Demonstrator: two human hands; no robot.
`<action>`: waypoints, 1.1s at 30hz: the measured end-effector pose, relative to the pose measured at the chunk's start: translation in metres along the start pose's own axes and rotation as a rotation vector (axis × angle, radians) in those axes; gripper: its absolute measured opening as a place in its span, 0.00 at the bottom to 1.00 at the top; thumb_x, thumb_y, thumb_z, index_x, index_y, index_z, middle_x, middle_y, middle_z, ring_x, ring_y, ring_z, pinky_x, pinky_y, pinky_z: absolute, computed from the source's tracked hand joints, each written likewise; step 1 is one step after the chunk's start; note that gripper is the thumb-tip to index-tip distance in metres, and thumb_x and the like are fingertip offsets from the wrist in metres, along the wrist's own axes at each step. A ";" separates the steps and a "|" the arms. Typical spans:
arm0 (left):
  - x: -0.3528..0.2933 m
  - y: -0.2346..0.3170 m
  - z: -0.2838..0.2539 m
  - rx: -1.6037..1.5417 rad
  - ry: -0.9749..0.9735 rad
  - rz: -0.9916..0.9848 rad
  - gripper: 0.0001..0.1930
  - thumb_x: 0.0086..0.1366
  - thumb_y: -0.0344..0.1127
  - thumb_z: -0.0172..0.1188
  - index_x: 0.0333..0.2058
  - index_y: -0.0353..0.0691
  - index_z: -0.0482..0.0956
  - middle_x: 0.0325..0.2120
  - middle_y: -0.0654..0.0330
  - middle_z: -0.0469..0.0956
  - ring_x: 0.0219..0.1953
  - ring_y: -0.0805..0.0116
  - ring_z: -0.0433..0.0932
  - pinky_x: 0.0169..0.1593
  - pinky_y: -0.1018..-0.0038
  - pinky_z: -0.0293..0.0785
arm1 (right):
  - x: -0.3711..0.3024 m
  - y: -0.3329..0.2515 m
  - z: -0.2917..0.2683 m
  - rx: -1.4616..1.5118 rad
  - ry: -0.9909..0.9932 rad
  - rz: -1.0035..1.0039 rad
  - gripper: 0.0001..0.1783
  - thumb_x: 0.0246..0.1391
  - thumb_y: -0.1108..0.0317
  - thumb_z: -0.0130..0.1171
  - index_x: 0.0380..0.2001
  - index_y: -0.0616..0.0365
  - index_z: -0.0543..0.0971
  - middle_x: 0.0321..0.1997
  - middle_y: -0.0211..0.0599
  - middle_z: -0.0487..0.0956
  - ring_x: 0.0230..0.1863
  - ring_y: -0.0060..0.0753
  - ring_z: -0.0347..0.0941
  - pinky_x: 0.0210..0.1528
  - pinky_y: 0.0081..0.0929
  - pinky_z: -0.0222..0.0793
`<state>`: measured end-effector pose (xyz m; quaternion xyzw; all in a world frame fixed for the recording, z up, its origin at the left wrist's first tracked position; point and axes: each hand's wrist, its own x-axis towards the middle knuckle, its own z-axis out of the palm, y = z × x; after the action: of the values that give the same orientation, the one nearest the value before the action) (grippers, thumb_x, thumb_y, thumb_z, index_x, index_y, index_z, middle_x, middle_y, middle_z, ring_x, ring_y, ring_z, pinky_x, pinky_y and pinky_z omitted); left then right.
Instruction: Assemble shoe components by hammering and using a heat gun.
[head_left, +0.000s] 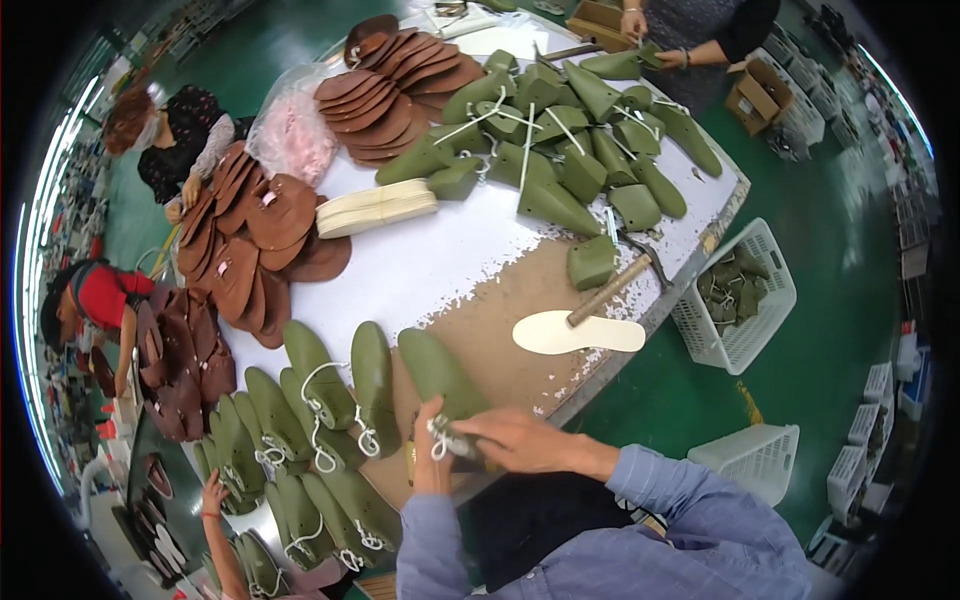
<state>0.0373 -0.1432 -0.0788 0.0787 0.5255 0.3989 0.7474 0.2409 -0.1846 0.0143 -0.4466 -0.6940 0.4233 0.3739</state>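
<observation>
Near the front edge of the table, a green shoe last (438, 372) points its toe away from me. My left hand (430, 445) is closed on its heel end from the left. My right hand (515, 440) reaches in from the right, fingers closed at the white cord (440, 438) on that heel end. Whether the fingers pinch the cord or the last is blurred. Just left of it lies another green last (372, 372) with its own white cord, beside rows of several more. A cream insole (570, 335) lies to the right, under the wooden handle of a hammer (608, 292).
A pile of green lasts (545, 190) covers the far right of the table. Stacked cream insoles (375, 208) and brown leather uppers (270, 215) lie left. White plastic crates (780, 290) stand on the floor at right. Another person's hand (214, 494) touches lasts at lower left; other people work around the table.
</observation>
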 end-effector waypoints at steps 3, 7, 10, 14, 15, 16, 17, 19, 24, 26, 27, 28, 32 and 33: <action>-0.046 0.007 0.025 -0.150 -0.070 -0.035 0.32 0.51 0.45 0.63 0.50 0.26 0.71 0.47 0.47 0.75 0.48 0.55 0.77 0.54 0.61 0.76 | -0.043 0.064 -0.056 -0.522 0.205 0.118 0.08 0.51 0.73 0.59 0.37 0.58 0.80 0.40 0.44 0.80 0.42 0.51 0.75 0.47 0.43 0.72; -0.110 0.022 0.054 -0.287 -0.410 0.000 0.37 0.49 0.45 0.63 0.55 0.27 0.67 0.51 0.46 0.73 0.53 0.53 0.74 0.60 0.57 0.72 | -0.102 0.123 -0.121 -0.851 0.581 0.374 0.20 0.45 0.66 0.67 0.42 0.63 0.77 0.46 0.47 0.77 0.50 0.52 0.71 0.53 0.45 0.65; -0.135 0.017 0.042 -0.175 -0.352 0.136 0.41 0.47 0.43 0.65 0.59 0.30 0.63 0.55 0.45 0.69 0.58 0.49 0.70 0.63 0.51 0.67 | -0.109 0.132 -0.120 -0.914 0.479 0.479 0.26 0.40 0.61 0.73 0.42 0.63 0.78 0.49 0.46 0.76 0.51 0.50 0.70 0.55 0.44 0.63; -0.157 -0.008 0.009 -0.168 -0.276 0.198 0.42 0.47 0.38 0.68 0.61 0.33 0.61 0.57 0.45 0.67 0.61 0.46 0.66 0.62 0.48 0.67 | -0.085 0.110 -0.093 -0.718 0.198 0.771 0.29 0.38 0.55 0.75 0.41 0.62 0.78 0.42 0.47 0.77 0.47 0.50 0.70 0.52 0.43 0.63; -0.163 -0.014 0.002 -0.180 -0.261 0.217 0.42 0.48 0.39 0.68 0.61 0.33 0.61 0.58 0.45 0.67 0.61 0.46 0.66 0.62 0.49 0.68 | -0.087 0.112 -0.085 -0.719 0.197 0.764 0.27 0.39 0.56 0.74 0.39 0.62 0.78 0.40 0.48 0.77 0.46 0.50 0.71 0.50 0.44 0.65; -0.167 -0.020 -0.005 -0.194 -0.244 0.237 0.42 0.48 0.39 0.68 0.61 0.33 0.61 0.58 0.45 0.66 0.61 0.46 0.66 0.61 0.49 0.69 | -0.088 0.114 -0.077 -0.720 0.194 0.755 0.25 0.40 0.56 0.73 0.37 0.62 0.78 0.39 0.48 0.77 0.46 0.50 0.71 0.49 0.45 0.66; -0.170 -0.026 -0.012 -0.200 -0.241 0.257 0.41 0.49 0.40 0.69 0.61 0.33 0.62 0.57 0.44 0.67 0.60 0.45 0.68 0.61 0.51 0.70 | -0.093 0.114 -0.068 -0.619 0.243 0.725 0.18 0.44 0.60 0.69 0.31 0.62 0.76 0.37 0.50 0.77 0.38 0.48 0.74 0.41 0.43 0.70; -0.182 -0.032 -0.027 -0.213 -0.215 0.279 0.41 0.50 0.41 0.69 0.60 0.33 0.62 0.56 0.44 0.68 0.60 0.45 0.68 0.61 0.51 0.70 | -0.091 0.091 -0.044 -0.400 0.135 0.674 0.16 0.47 0.62 0.66 0.32 0.63 0.74 0.37 0.49 0.77 0.35 0.46 0.75 0.38 0.41 0.71; -0.213 -0.048 -0.055 -0.142 -0.177 0.326 0.39 0.53 0.47 0.70 0.58 0.32 0.65 0.52 0.47 0.73 0.55 0.44 0.73 0.58 0.53 0.72 | -0.073 -0.027 0.042 0.391 -0.223 0.731 0.25 0.59 0.66 0.55 0.57 0.61 0.64 0.48 0.48 0.77 0.45 0.43 0.77 0.48 0.35 0.73; -0.226 -0.061 -0.071 -0.124 -0.100 0.372 0.39 0.54 0.52 0.70 0.57 0.32 0.66 0.50 0.51 0.75 0.52 0.52 0.77 0.55 0.60 0.74 | -0.090 -0.035 0.098 0.133 -0.405 0.037 0.40 0.56 0.63 0.60 0.68 0.59 0.55 0.61 0.51 0.68 0.61 0.43 0.68 0.62 0.35 0.64; -0.229 -0.074 -0.091 -0.090 -0.018 0.408 0.38 0.54 0.49 0.70 0.57 0.31 0.67 0.49 0.52 0.75 0.50 0.57 0.77 0.54 0.65 0.74 | -0.084 -0.057 0.105 0.144 -0.464 0.014 0.40 0.56 0.63 0.60 0.68 0.59 0.55 0.61 0.51 0.68 0.61 0.43 0.68 0.62 0.35 0.64; -0.236 -0.085 -0.108 -0.058 0.065 0.437 0.37 0.55 0.47 0.70 0.57 0.31 0.67 0.49 0.54 0.76 0.49 0.61 0.77 0.53 0.69 0.74 | -0.073 -0.090 0.103 0.264 -0.625 0.133 0.45 0.53 0.61 0.63 0.69 0.58 0.52 0.66 0.51 0.63 0.66 0.42 0.62 0.65 0.35 0.59; -0.270 -0.105 -0.141 0.071 0.247 0.513 0.38 0.55 0.52 0.70 0.55 0.31 0.69 0.47 0.59 0.76 0.48 0.68 0.75 0.51 0.72 0.72 | -0.071 -0.123 0.132 0.397 -0.897 0.279 0.56 0.43 0.57 0.72 0.70 0.59 0.51 0.69 0.51 0.61 0.69 0.45 0.58 0.68 0.36 0.55; -0.277 -0.108 -0.144 0.066 0.294 0.577 0.41 0.55 0.57 0.69 0.56 0.30 0.68 0.48 0.57 0.75 0.50 0.68 0.74 0.52 0.71 0.71 | -0.082 -0.105 0.146 0.266 -0.886 0.149 0.54 0.44 0.60 0.72 0.69 0.60 0.52 0.69 0.53 0.60 0.70 0.48 0.57 0.69 0.37 0.55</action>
<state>-0.0658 -0.4467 0.0006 0.1901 0.5965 0.5841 0.5166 0.1041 -0.3243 0.0470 -0.2199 -0.6925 0.6841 0.0640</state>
